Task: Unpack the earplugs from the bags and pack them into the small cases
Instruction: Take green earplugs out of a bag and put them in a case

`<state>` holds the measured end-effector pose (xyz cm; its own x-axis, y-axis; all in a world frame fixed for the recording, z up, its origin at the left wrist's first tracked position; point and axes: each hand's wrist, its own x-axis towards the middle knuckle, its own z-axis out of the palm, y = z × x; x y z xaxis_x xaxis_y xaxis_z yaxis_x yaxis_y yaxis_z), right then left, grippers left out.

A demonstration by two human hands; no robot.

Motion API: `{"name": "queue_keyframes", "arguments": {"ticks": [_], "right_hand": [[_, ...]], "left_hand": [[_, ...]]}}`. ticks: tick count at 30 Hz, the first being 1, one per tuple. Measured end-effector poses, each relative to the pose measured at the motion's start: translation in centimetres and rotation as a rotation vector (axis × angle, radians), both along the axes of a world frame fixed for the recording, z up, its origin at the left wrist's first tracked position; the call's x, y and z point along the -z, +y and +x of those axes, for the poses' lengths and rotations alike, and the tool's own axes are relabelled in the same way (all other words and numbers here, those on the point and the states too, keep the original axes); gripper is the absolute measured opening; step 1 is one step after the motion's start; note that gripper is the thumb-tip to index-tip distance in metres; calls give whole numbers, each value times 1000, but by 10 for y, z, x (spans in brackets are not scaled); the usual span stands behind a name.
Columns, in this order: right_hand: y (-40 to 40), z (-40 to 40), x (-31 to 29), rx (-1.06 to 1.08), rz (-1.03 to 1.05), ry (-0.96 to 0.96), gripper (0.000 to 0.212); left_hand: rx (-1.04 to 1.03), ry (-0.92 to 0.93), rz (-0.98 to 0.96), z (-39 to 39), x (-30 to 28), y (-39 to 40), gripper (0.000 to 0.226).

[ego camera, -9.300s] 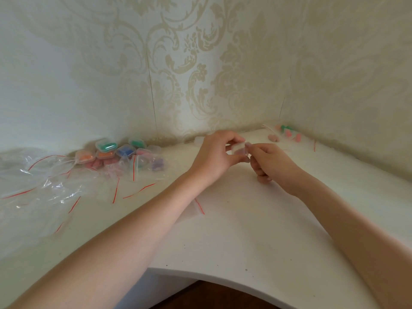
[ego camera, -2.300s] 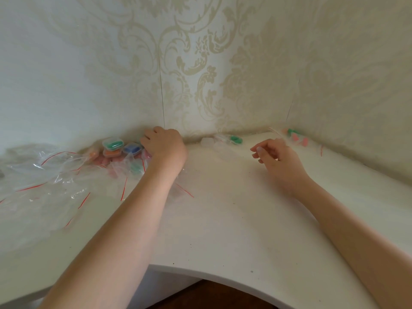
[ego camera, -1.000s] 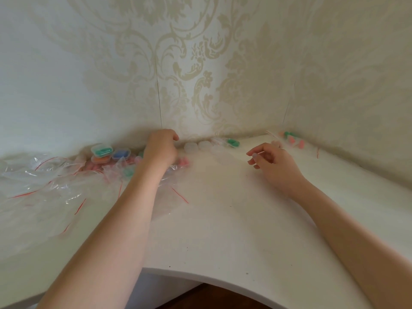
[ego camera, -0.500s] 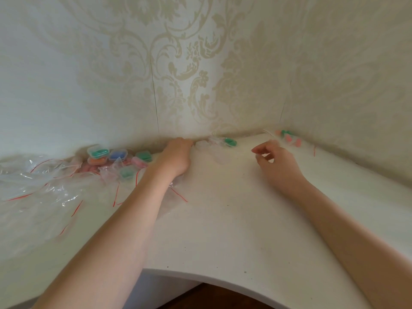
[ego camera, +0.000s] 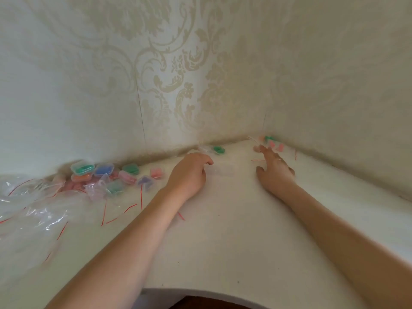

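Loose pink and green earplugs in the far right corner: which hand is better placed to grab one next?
Right. The right hand has its fingers stretched toward the loose pink and green earplugs, fingertips almost at them. The left hand rests by the clear plastic case, farther from that corner.

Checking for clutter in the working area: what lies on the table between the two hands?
In the head view, one clear empty case lies by the left hand; from there to the right hand the table is bare.
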<state>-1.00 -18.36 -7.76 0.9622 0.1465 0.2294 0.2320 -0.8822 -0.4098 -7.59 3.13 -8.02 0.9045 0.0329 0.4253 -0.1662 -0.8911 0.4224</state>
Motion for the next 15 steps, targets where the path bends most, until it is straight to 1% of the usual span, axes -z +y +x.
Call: {"name": "queue_keyframes", "arguments": {"ticks": [4,5,7,9,11,12,13,14,15], "right_hand": [[37,18,-14,-221,-17,-113,68],[49,25,-20,-266,-48,-97,68],[69,41,-24,-329,-118,8,62],[81,54,-16,-348,-84,92,45],[87,59,-8,-278,56,25,24],[87,61,-8,-213,160,-13,20],[85,61,-12,-140,276,-42,20],[82,61,-16,-71,404,-48,21],[78,58,-23,-36,555,-32,20]], "left_hand": [[-26,-60,32,5,-1,-1,40],[-34,-84,35,5,0,0,39],[-46,-126,28,6,1,2,39],[-79,-165,-12,6,0,4,40],[-98,-236,-40,5,-2,4,39],[-82,-290,-29,6,-3,3,39],[-62,-345,-29,6,-4,0,37],[-47,-387,-73,5,-4,-3,36],[-35,-392,-170,5,-6,-7,37]]}}
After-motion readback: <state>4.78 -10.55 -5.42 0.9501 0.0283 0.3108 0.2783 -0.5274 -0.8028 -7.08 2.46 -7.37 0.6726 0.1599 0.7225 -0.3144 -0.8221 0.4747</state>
